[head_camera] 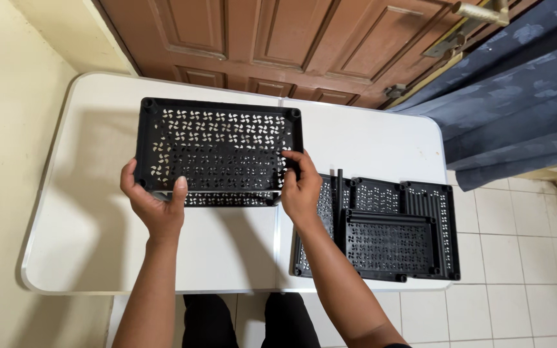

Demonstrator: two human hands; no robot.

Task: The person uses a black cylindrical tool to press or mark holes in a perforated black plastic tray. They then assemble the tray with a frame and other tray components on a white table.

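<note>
soft, even indoor light, bright enough throughout; the white table [98, 245] glares mildly at 9 o'clock. a broad grey shadow of the black tray [217, 147] falls toward 8 o'clock, so the light comes from about 2 o'clock. focus is sharp in the centre, with no motion blur. wide-lens bending curves the table edges and the door [278, 38] at 12 o'clock
</note>
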